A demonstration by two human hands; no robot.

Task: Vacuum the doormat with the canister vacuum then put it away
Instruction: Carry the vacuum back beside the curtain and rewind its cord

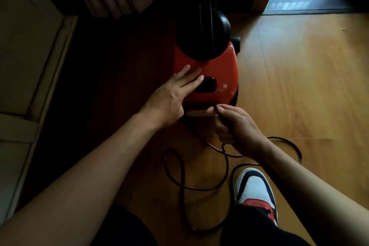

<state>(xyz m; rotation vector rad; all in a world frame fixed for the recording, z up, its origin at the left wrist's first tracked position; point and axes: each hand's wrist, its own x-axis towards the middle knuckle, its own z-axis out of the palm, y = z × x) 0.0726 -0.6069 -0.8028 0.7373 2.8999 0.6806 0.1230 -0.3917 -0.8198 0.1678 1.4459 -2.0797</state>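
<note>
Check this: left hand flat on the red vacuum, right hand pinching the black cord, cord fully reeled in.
Wrong on the cord: the head view shows it in loose loops on the floor. Left hand flat on the red vacuum and right hand pinching it stand.

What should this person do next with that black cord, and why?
Probably draw the next stretch of cord through the right hand, which pinches it at the rear of the red vacuum, while the left hand rests flat on top to steady it. Loose loops lie on the floor; whether it winds in or out, I cannot tell.
</note>
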